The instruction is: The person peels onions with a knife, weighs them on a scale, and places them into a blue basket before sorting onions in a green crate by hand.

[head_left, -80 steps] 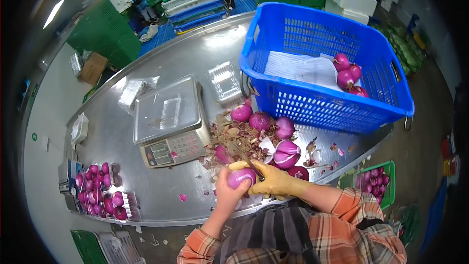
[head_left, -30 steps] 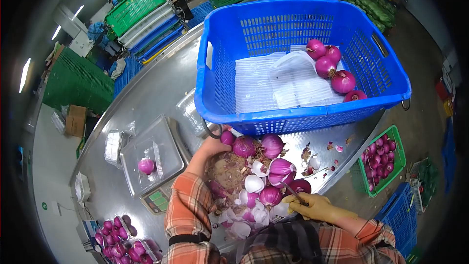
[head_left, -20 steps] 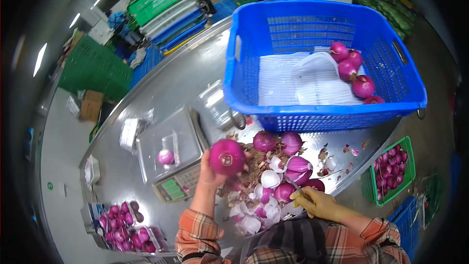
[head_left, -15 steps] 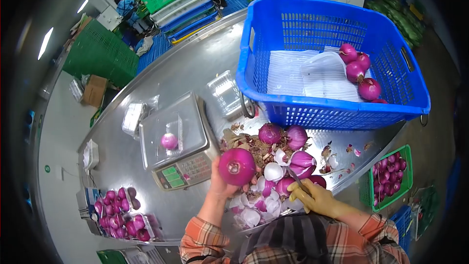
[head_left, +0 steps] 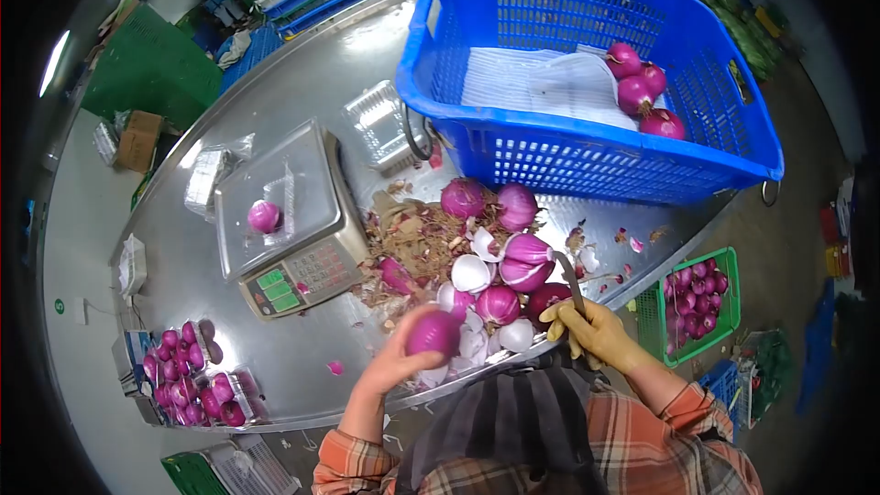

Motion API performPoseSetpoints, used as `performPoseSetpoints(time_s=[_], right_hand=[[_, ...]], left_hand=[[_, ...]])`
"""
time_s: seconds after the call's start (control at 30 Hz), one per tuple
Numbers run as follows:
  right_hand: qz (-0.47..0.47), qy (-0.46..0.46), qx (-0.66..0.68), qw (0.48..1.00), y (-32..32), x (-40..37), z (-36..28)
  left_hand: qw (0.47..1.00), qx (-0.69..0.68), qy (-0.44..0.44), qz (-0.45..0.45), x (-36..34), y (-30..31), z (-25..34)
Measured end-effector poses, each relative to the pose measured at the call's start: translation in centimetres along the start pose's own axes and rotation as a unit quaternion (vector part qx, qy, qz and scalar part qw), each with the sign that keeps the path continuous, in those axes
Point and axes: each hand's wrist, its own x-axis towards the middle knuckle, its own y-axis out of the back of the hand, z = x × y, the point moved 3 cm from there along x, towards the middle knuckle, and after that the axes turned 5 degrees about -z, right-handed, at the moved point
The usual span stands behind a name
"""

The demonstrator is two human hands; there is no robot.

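Note:
My left hand (head_left: 392,363), bare, is closed around a peeled red onion (head_left: 433,335), slightly blurred, above the near edge of the metal table. A yellowish glove covers my right hand (head_left: 591,332), which grips a knife (head_left: 572,282) with its curved dark blade pointing up and away. Just beyond the blade lies a partly peeled red onion (head_left: 527,262). Other red onions (head_left: 498,305) sit around it, beside white and purple peelings (head_left: 471,273). A heap of dry skins and roots (head_left: 417,238) spreads behind my left hand.
A blue basket (head_left: 587,142) with several onions stands at the far right of the table. A scale (head_left: 302,270) bearing a plastic tray and one onion (head_left: 264,216) is to the left. Packed onions (head_left: 188,385) lie at the lower left; a green crate (head_left: 729,312) of onions stands right.
My left hand has lowered and turned the onion toward the near edge. The knife now points upward, away from the peelings. The whole view has shifted, with things appearing further left and higher.

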Motion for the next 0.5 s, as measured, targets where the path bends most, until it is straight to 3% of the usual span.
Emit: performPoseSetpoints(time_s=[0.1,0.13,0.2,0.23,0.3,0.4,0.5], right_hand=[[-0.033,0.019,0.061,0.997,-0.2,-0.5,0.8],[-0.065,0.046,0.146,0.986,-0.5,-0.8,0.6],[-0.096,0.052,0.186,0.976,-0.3,-1.3,0.0],[-0.109,0.057,0.217,0.968,-0.1,-1.5,-0.3],[-0.15,0.014,0.238,0.96,2.2,-1.7,0.8],[-0.13,0.046,0.35,0.927,3.6,-0.6,4.3],[-0.105,0.045,0.511,0.852,5.7,-0.3,6.3]], left_hand=[[0.988,0.143,-0.012,-0.06,1.4,-4.2,-1.6],[0.988,0.128,-0.002,-0.083,2.2,-6.0,-1.7],[0.986,0.105,0.029,-0.123,3.6,-9.6,0.6],[0.982,0.131,-0.014,-0.135,4.3,-10.9,-0.4],[0.978,0.023,-0.045,-0.204,5.1,-13.1,-1.3],[0.951,-0.045,0.04,-0.303,4.3,-13.5,-1.1],[0.963,-0.039,0.04,-0.263,4.7,-10.8,-2.3]])
